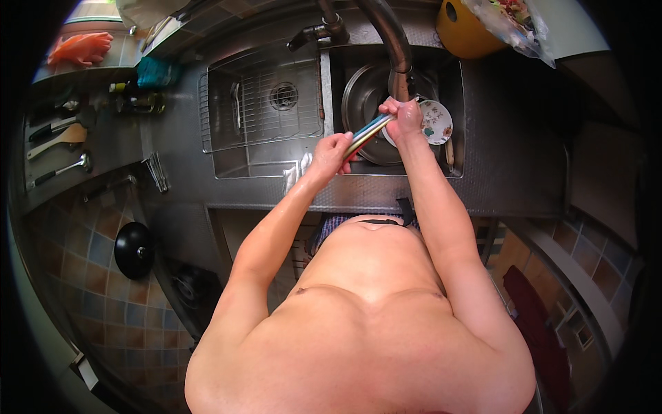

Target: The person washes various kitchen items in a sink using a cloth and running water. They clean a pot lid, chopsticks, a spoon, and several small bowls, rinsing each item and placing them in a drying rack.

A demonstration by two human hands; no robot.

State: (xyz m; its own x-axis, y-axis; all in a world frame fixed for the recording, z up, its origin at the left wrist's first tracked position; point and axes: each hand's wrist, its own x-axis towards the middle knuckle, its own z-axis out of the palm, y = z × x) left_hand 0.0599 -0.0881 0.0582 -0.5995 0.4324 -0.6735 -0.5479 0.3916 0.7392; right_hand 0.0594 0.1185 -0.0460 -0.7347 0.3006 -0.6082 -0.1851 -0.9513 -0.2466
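A bundle of thin coloured sticks (pixel 366 133), probably chopsticks, slants over the right sink basin (pixel 397 172). Blue, pale, yellow-green and red ones show. My left hand (pixel 332 154) grips the lower-left end. At the upper-right end, my right hand (pixel 405 118) is closed around the sticks, right under the spout of the faucet (pixel 401 85). Both hands look wet. Below them in the basin lie a large round metal pan (pixel 357 98) and a white bowl with a floral pattern (pixel 437 123), partly hidden by my right hand. A wooden handle (pixel 449 154) leans beside the bowl.
A wire rack (pixel 264 111) spans the left basin, with a white cloth (pixel 297 171) over the front edge. At the back right stands a yellow bin (pixel 463 33) with a plastic bag of scraps. Utensils, including a wooden spatula (pixel 62 139), hang at left.
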